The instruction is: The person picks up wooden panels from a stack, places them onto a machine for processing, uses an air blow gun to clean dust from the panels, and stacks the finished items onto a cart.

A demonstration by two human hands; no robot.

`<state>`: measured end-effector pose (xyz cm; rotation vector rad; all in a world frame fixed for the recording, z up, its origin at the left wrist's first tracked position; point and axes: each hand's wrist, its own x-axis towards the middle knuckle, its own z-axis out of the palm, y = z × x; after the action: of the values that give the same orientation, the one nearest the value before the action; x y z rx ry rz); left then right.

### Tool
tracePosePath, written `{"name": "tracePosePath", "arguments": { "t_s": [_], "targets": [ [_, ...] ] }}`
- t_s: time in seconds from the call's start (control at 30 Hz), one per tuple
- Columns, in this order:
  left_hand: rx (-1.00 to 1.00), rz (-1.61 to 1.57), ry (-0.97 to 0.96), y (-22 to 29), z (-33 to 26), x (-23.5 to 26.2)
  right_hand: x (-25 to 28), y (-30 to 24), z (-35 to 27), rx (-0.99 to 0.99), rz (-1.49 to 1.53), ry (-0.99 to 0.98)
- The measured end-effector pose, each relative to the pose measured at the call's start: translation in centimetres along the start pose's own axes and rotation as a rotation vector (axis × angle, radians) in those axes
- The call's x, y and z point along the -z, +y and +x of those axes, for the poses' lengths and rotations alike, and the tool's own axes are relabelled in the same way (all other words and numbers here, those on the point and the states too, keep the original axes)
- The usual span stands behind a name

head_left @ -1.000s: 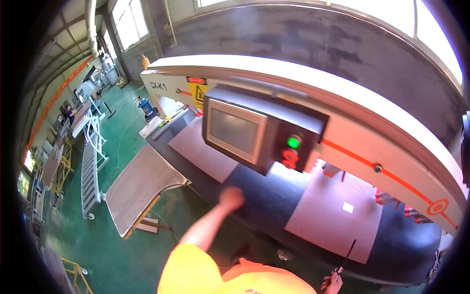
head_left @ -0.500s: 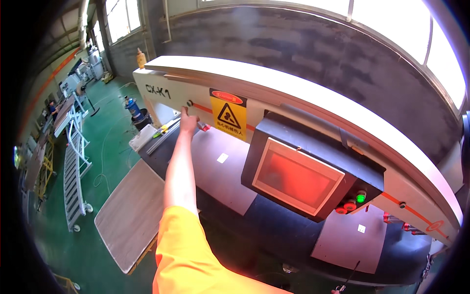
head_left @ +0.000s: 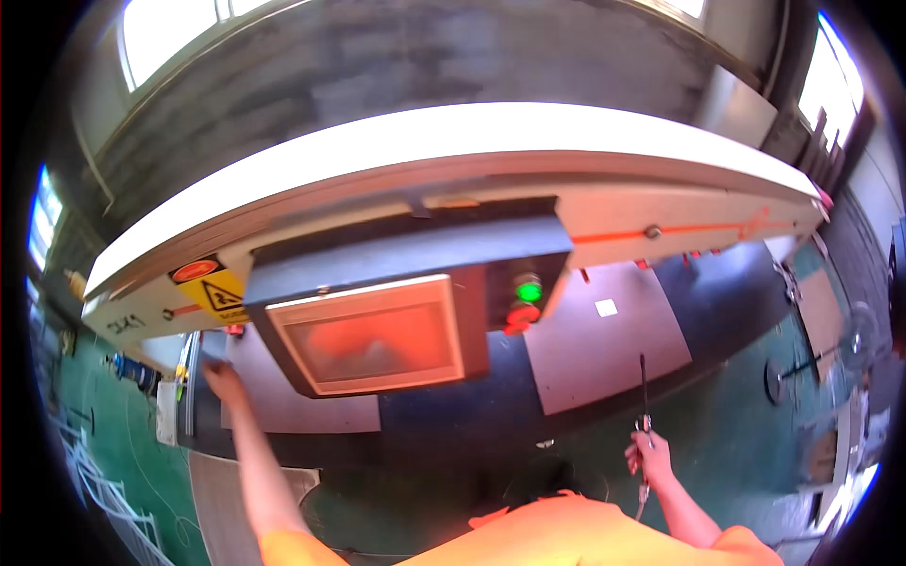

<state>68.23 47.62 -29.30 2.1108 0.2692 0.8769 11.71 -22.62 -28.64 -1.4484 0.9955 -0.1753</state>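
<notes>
right hand (head_left: pixel 649 457): nearest item, below and right of the control panel; fist closed round a thin dark metal rod (head_left: pixel 643 396) that stands nearly upright, its tip rising towards the machine's dark bed. half a second ago this hand sat only at the lower frame edge; it now shows higher and fuller, the rod still gripped.

left hand (head_left: pixel 223 381): arm in orange sleeve stretched forward, hand below and left of the control panel, at the left end of a grey rectangular plate (head_left: pixel 302 401) on the bed; whether the fingers are open or pressing, i cannot tell. half a second ago it reached up by the yellow triangular warning label (head_left: pixel 220 295); it now sits lower, under that label.

control panel (head_left: pixel 373 330): dark boxed housing with an orange-tinted screen, centre; green round button (head_left: pixel 528 291) above red round button (head_left: pixel 516 316) on its right side.

second grey rectangular plate (head_left: pixel 604 340): right of the control panel, bearing a small white tag.

long white machine beam (head_left: pixel 453 160): behind and above the control panel, spanning the view.

judgement: the left hand's drop suggests work has shifted from beam to bed.
</notes>
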Motion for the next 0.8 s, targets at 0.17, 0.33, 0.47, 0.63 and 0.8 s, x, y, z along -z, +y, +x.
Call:
{"name": "tracePosePath", "arguments": {
  "t_s": [0.17,0.33,0.47,0.63,0.8],
  "targets": [
    [-0.421,0.118,-0.774,14.2,-37.3,-6.6,2.4,0.0,0.0,-0.001,-0.024,-0.023],
    [-0.747,-0.14,-1.306,32.1,-55.4,-11.0,5.1,-2.5,1.1,-0.002,0.039,-0.03],
    [-0.969,0.201,-1.32,38.0,-61.7,-17.6,8.3,-5.2,3.4,0.075,0.163,-0.094],
    [-0.923,0.469,-1.364,40.1,-64.0,-22.9,9.7,-13.9,5.9,0.105,0.165,-0.29],
    [-0.853,0.557,-1.463,42.6,-63.6,-22.9,8.6,-19.3,9.2,0.128,0.111,-0.499]
  ]
}}
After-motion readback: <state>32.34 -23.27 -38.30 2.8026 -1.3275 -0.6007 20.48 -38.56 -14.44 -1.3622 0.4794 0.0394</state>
